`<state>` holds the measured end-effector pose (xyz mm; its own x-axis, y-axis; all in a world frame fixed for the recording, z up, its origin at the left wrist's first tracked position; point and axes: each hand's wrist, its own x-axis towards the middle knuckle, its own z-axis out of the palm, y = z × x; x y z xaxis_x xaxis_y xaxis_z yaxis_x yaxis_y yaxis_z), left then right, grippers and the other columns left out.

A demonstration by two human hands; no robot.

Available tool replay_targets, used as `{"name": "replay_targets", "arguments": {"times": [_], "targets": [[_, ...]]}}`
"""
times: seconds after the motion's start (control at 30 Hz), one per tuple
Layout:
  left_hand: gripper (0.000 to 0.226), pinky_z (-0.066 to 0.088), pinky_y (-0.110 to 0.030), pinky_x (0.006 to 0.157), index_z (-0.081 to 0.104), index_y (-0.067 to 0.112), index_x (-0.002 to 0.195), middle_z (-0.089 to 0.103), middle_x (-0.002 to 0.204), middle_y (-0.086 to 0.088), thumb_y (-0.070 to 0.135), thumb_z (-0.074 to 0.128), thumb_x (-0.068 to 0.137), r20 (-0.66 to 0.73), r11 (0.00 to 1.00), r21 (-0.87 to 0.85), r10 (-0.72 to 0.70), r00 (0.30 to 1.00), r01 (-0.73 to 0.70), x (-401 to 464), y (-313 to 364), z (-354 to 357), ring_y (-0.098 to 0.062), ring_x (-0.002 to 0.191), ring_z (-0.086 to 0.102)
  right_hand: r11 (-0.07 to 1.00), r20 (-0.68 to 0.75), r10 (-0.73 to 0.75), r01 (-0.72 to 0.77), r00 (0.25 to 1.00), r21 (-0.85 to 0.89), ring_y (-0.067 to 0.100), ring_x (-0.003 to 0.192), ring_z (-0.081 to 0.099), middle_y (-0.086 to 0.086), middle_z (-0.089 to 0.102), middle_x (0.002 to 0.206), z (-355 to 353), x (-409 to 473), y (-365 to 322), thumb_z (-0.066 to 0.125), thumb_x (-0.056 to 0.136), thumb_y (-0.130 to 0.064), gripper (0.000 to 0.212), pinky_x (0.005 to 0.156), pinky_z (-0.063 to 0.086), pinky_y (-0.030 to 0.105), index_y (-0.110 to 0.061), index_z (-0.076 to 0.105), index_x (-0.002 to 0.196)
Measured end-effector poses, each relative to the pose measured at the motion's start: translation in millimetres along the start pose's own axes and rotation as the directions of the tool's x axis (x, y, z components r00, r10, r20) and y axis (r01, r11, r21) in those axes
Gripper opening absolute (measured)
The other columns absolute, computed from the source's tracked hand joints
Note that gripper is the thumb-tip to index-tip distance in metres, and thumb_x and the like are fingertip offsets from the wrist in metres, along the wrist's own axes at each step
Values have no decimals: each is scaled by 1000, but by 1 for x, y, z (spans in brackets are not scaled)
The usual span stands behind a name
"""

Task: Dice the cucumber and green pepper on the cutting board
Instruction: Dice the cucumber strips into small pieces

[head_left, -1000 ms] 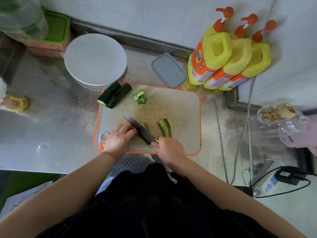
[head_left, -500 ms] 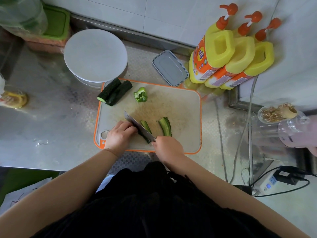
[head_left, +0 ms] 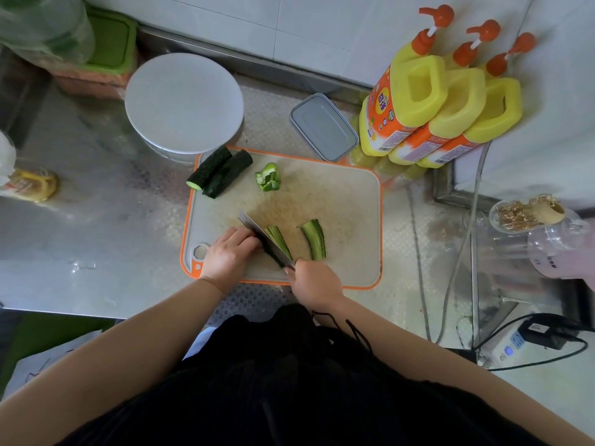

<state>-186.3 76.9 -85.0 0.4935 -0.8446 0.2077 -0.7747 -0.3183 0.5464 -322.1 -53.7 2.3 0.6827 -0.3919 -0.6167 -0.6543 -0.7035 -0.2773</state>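
Nearest the viewer, the right hand (head_left: 314, 283) is wrapped round the handle of the knife (head_left: 264, 237), whose blade runs diagonally up and to the left over the cutting board (head_left: 347, 217). Just beside the blade, the left hand (head_left: 229, 252) rests with curled fingers pressed down on the cucumber strip being cut (head_left: 279, 237); most of that strip is hidden under the knuckles and the blade, so whether the fingers pinch it or merely pin it cannot be told. A second cucumber strip (head_left: 315, 239) lies free to the right, apart from the knife. Farther up the board, the green pepper piece (head_left: 268, 178) sits uncut near the middle, and two dark cucumber pieces (head_left: 220, 171) lie side by side at the far left corner, one end overhanging the orange rim. Beyond the board stand a round white lid (head_left: 183, 103), a grey lidded container (head_left: 323, 127) and three yellow pump bottles (head_left: 441, 98). Judged from this layout, little dicing is done. The main hazard is the left fingertips lying touching the blade's flat: a narrow, wet strip may roll or slide under pressure and carry the edge toward them. The overhanging cucumber piece could also roll off onto the steel counter (head_left: 96, 220).
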Motion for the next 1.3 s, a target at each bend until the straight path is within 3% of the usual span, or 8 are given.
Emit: {"name": "replay_targets", "arguments": {"times": [0.27,0.5,0.8,1.03,1.1,1.17,1.23,1.3], "targets": [[20,55,-39,68,70,12,95,63,100,-8,1,67,78,37,997,71,28,999,-30,1,-1,-3,-27,89,54,992,26,67,-69,997,104,31,85,57,6,55,78,-11,3,7,40,100,-40,33,65,36,33,-11,51,88],[14,37,-37,76,67,14,88,64,93,-4,26,61,85,-63,962,269,56,996,-37,6,7,-9,-28,86,55,993,-85,73,-65,994,96,33,96,60,15,64,101,-13,-2,11,38,101,-39,38,73,41,37,-6,56,102],[22,37,-40,92,66,20,106,64,107,-4,19,57,85,46,900,324,294,955,-293,5,12,-13,-29,100,54,989,-161,57,-33,985,144,36,96,60,18,65,101,-15,-6,7,39,101,-38,39,69,40,35,-3,55,106],[19,40,-37,87,54,4,101,52,102,-11,-5,49,85,-406,999,-14,-39,913,36,27,38,-73,-30,96,51,995,-269,-76,55,960,-85,33,80,65,13,67,88,-3,-17,9,40,98,-29,28,49,30,31,-6,44,114],[19,41,-31,83,59,6,96,56,98,-7,-1,48,83,-233,992,-105,-98,968,75,43,48,-85,-23,92,52,976,-347,-151,84,926,-201,25,54,63,7,64,65,2,-20,8,64,84,-26,31,36,15,25,-3,52,101],[17,43,-30,80,63,16,91,59,93,3,13,47,85,165,981,-123,-129,978,150,57,54,-89,-16,88,53,972,-345,-137,60,929,-226,17,27,45,-2,47,39,4,-19,6,85,51,-23,44,35,7,15,-4,55,77],[20,46,-34,79,62,21,86,56,90,8,29,43,87,492,989,-3,-127,861,148,66,58,-86,-15,85,52,974,-348,-130,54,928,-220,14,21,38,-4,40,36,13,-12,10,87,37,-21,54,37,12,11,-2,54,75],[28,46,-38,77,61,14,84,55,88,2,31,40,93,638,994,105,-94,765,35,70,60,-81,-17,83,51,974,-335,-133,60,933,-220,13,21,36,-4,39,36,15,-12,8,87,30,-18,53,35,17,9,-2,59,73]]}}
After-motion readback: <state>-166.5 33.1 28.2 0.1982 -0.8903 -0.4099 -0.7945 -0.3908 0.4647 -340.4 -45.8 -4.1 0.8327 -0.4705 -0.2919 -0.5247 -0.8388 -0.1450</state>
